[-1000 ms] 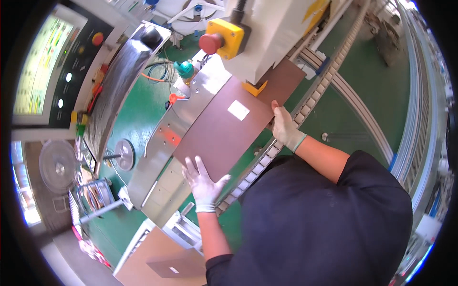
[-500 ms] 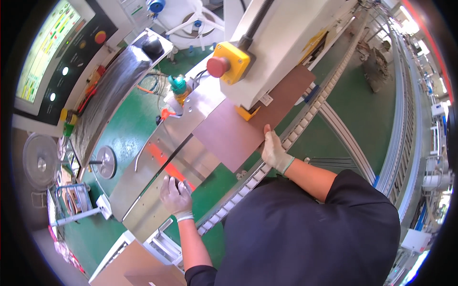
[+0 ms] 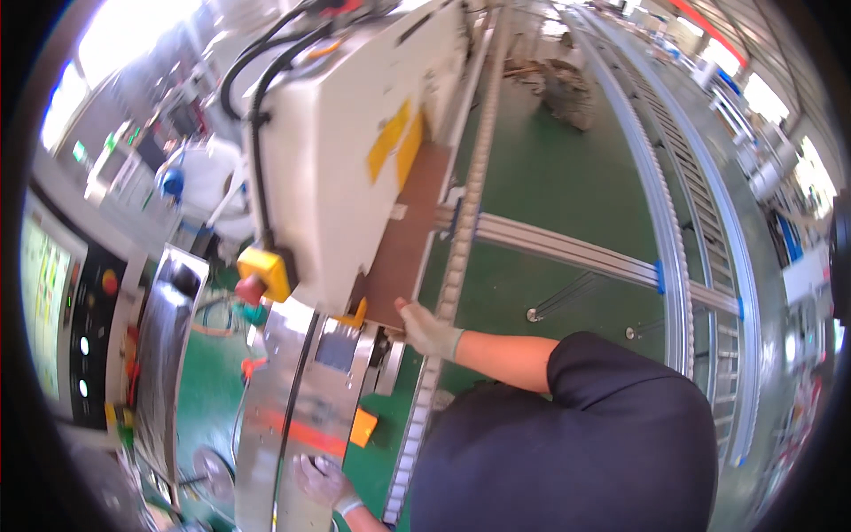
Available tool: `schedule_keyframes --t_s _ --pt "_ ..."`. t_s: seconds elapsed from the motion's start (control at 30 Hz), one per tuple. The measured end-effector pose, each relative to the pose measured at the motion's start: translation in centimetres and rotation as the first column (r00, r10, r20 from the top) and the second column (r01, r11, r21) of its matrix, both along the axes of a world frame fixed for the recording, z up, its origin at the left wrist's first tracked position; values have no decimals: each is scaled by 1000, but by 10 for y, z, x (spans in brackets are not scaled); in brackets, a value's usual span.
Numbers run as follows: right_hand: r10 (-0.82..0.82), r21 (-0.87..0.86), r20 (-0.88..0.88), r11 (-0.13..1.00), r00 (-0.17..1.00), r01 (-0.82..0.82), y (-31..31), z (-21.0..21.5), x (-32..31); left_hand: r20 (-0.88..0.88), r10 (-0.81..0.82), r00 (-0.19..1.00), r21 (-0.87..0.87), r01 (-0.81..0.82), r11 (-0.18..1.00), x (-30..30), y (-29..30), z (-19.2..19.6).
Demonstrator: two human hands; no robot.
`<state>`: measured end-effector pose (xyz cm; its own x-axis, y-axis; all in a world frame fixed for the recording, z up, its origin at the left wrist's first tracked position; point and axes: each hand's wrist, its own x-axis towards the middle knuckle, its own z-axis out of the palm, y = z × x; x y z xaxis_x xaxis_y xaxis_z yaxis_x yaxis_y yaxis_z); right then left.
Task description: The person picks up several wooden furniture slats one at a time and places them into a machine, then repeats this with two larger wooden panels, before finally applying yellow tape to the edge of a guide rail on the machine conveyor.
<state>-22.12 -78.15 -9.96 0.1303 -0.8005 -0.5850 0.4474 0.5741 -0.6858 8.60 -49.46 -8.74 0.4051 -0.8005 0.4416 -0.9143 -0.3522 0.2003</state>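
Observation:
My right hand, in a pale work glove, is at the near end of a brown flat panel. Its thumb lies against the panel's edge, and its other fingers are partly hidden. Most of the panel lies along the side of a white machine housing, partly beneath it. My left hand, also gloved, rests over the metal worktable beside a dark slot. Its fingers are loosely bent and apart, with nothing in them.
A yellow box with a red push button hangs at the housing's near corner. A roller track runs along the worktable's right side. At left stands a control panel with a screen. Aluminium rails stretch along the right.
My view has swung to the right. The panel has moved forward along the housing with my right hand at its end, baring the worktable. My left hand stays over the worktable.

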Motion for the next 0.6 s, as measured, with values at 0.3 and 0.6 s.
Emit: schedule_keyframes --t_s 0.3,0.6 --pt "411 -335 -79 847 908 -412 31 29 3 -40 -145 989 108 149 983 5 15 16" --pt "-9 -264 -964 -105 266 -959 147 48 49 -469 391 792 458 -160 874 96 224 -5"
